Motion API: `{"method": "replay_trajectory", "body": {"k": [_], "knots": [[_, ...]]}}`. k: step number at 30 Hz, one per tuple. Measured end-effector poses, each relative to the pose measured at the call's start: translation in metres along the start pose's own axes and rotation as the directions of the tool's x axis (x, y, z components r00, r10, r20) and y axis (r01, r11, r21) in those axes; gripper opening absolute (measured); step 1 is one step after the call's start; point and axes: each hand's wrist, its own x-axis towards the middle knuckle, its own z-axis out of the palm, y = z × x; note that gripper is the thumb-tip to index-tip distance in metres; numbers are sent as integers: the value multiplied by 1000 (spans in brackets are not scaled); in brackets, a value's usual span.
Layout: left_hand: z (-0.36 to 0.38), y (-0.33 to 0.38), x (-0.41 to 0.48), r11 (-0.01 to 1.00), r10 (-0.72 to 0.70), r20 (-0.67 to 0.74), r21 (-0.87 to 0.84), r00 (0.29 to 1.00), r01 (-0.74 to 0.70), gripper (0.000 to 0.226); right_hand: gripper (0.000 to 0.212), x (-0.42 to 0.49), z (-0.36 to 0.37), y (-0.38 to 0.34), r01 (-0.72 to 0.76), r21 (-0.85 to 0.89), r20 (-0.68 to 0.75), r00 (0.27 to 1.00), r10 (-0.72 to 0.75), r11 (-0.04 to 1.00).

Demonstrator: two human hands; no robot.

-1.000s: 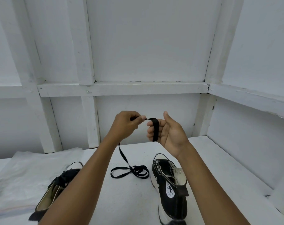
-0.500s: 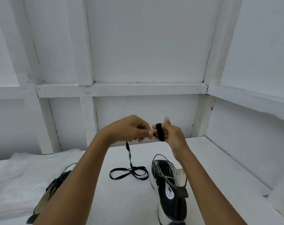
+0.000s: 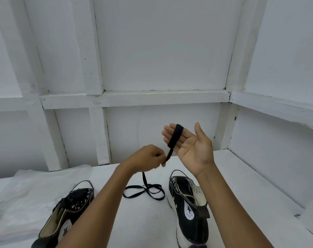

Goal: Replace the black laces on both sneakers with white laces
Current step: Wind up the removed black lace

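Bench: white painted table (image 3: 241, 194) against a white wooden framed wall (image 3: 161, 51). Crinkled clear plastic sheet (image 3: 27, 194) lies at left, beside the laced black canvas sneaker (image 3: 69, 208). The unlaced black canvas high-top sneaker (image 3: 189, 212) sits at right. Flat black lace (image 3: 175, 136): loops lie on the table between the sneakers. It rises steeply to the left hand (image 3: 146, 158), which pinches it, then wraps over the flat, straight fingers of the right hand (image 3: 191, 145).

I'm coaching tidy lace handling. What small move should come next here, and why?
Probably bring the left hand up and over the fingers of the right hand for another turn: the lace is already looped round those straight fingers, the left hand pinches it just below, and slack lies on the table.
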Motion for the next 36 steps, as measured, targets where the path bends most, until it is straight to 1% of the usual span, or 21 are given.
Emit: {"method": "replay_trajectory", "body": {"k": [1, 2, 4, 6, 7, 10, 12, 13, 15, 17, 19, 21, 23, 25, 27, 28, 30, 32, 33, 36], "knots": [[1, 2, -2, 1000, 1, 57, -14, 998, 0, 31, 70, 2, -1, 1, 21, -34, -22, 1000, -21, 999], [0, 5, -5, 999, 5, 100, -39, 995, -1, 32, 69, 4, -3, 3, 37, -104, -54, 998, -43, 994], [-9, 13, -11, 996, 16, 129, -91, 992, -4, 35, 65, 6, -8, 6, 48, -314, -124, 988, -91, 948], [-24, 23, -16, 989, 41, 90, -145, 995, -27, 37, 63, 5, -11, 9, 21, -502, -156, 981, -114, 865], [-32, 28, -19, 983, 63, 51, -173, 997, -53, 37, 62, 3, -10, 11, 2, -562, -158, 981, -109, 827], [-56, 41, -26, 938, 127, -72, -315, 989, -144, 35, 62, -4, -8, 12, -30, -651, -104, 993, -49, 758], [-67, 42, -25, 888, 135, -182, -414, 974, -201, 32, 66, -8, -6, 12, -38, -657, -47, 999, 10, 753], [-71, 40, -22, 870, 124, -242, -440, 962, -222, 30, 65, -10, -6, 11, -40, -633, -19, 999, 36, 773], [-69, 33, -13, 859, 81, -342, -452, 936, -239, 30, 58, -11, -5, 7, -51, -531, 36, 996, 83, 846], [-57, 24, -2, 879, 35, -393, -425, 919, -215, 31, 56, -12, -3, 3, -74, -378, 108, 987, 123, 923], [-39, 15, 5, 913, 29, -373, -368, 927, -176, 28, 60, -11, 0, 0, -85, -230, 167, 978, 126, 970], [-22, 9, 9, 941, 30, -311, -311, 950, -132, 26, 65, -8, 2, -1, -68, -107, 189, 978, 87, 992], [-11, 8, 9, 958, 7, -234, -279, 972, -74, 29, 68, -5, 3, 1, -27, 2, 157, 987, 27, 1000], [-5, 9, 5, 967, 1, -107, -253, 994, -29, 31, 67, -1, -1, 2, 43, 58, 95, 994, -48, 997], [-6, 13, 0, 978, 1, 29, -208, 1000, 5, 34, 65, 2, -7, 0, 113, 27, 16, 993, -113, 993], [-10, 15, -4, 983, 6, 77, -182, 997, 8, 35, 64, 3, -10, 0, 126, -26, -22, 992, -127, 992], [-21, 24, -11, 988, 45, 125, -154, 991, -26, 33, 59, 4, -13, 0, 120, -219, -97, 985, -144, 968], [-34, 34, -16, 981, 98, 96, -176, 991, -80, 28, 56, 3, -14, 2, 80, -422, -140, 978, -152, 903], [-40, 39, -17, 974, 121, 55, -200, 991, -108, 26, 57, 1, -13, 4, 55, -483, -146, 979, -142, 874], [-54, 49, -15, 949, 170, -110, -249, 979, -193, 26, 64, -5, -5, 6, 18, -566, -106, 990, -95, 824]]}}
